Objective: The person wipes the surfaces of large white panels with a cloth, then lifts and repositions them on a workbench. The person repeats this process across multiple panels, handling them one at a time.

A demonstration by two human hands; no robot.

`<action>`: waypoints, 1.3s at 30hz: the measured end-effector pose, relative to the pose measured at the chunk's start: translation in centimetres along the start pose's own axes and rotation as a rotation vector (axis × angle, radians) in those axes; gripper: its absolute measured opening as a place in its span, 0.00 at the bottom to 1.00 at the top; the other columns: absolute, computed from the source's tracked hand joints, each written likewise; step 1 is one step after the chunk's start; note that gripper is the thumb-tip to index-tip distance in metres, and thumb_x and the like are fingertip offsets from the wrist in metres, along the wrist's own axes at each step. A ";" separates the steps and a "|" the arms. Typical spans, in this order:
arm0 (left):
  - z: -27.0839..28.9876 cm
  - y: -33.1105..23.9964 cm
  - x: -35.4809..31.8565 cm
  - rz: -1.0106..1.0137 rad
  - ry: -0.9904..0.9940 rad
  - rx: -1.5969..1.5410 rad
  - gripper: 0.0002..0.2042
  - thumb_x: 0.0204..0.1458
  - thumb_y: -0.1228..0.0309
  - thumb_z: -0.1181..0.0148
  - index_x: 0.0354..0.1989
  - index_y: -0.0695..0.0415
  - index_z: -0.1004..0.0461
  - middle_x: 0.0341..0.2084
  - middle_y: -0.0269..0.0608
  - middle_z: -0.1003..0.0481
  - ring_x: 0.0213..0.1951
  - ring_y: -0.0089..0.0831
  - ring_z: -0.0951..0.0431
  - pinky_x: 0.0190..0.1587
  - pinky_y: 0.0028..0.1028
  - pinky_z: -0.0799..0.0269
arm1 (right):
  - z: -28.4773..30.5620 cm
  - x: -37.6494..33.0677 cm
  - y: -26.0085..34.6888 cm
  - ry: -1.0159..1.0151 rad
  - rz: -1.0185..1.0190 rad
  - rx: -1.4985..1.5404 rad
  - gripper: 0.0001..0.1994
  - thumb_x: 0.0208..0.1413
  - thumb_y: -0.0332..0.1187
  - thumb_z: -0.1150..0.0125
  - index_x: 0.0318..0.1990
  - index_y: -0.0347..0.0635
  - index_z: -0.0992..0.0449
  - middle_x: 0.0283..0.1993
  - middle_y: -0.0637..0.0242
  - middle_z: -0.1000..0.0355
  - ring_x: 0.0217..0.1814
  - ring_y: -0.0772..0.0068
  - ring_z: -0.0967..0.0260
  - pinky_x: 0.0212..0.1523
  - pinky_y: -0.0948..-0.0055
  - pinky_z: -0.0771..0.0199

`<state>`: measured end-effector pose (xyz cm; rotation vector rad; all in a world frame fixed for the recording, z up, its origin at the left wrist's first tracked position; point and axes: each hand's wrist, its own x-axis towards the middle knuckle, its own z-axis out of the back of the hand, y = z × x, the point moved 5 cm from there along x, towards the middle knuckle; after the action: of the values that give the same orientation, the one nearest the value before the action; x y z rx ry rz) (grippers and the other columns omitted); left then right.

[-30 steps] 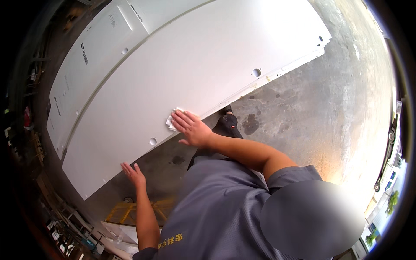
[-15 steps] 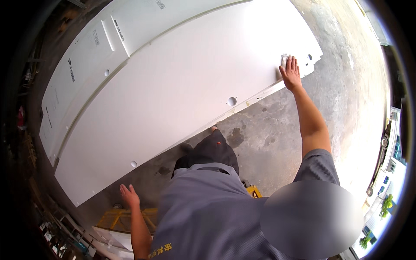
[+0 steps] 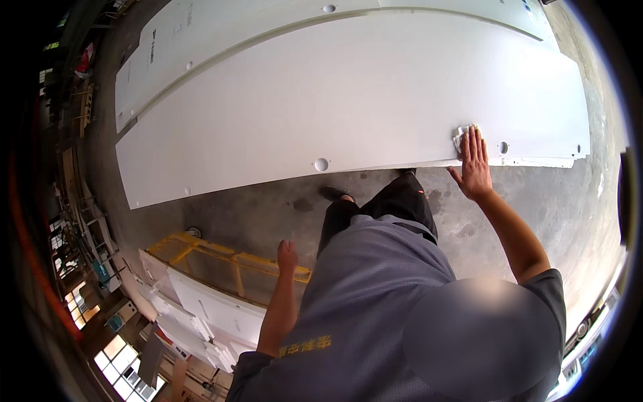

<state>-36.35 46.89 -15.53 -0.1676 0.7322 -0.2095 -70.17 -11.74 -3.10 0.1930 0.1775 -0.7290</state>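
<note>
My right hand (image 3: 475, 167) lies with outstretched fingers on a crumpled white cloth (image 3: 459, 137), the thumb held apart. The cloth rests on the near edge of a large, flat white panel (image 3: 281, 107), just left of a round hole near the panel's right end. My left hand (image 3: 287, 256) hangs in the air in front of my body, its fingers curled in, touching nothing. No object shows in it.
Another whitish panel (image 3: 228, 27) with printed marks lies along the far side. Below my left hand stands a yellow metal frame (image 3: 238, 271) beside stacked white boards (image 3: 214, 305). My legs in dark trousers (image 3: 382, 204) stand on the concrete floor (image 3: 268, 208) close to the panel's edge.
My right hand and the cloth have moved left along the panel, away from its right end. My left hand has gone from spread fingers to curled ones. The whole view has turned.
</note>
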 end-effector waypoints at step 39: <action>31.6 41.5 14.2 0.462 0.193 -0.557 0.23 0.63 0.59 0.42 0.57 0.67 0.24 0.49 0.50 0.20 0.51 0.37 0.19 0.53 0.33 0.24 | -5.7 10.9 53.6 0.192 0.302 -0.017 0.42 0.53 0.38 0.42 0.74 0.29 0.48 0.82 0.43 0.61 0.86 0.45 0.67 0.83 0.48 0.69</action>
<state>0.72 85.96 -10.85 -0.5047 0.9888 0.4309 -26.58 21.70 -5.04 0.2671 0.3302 -0.4079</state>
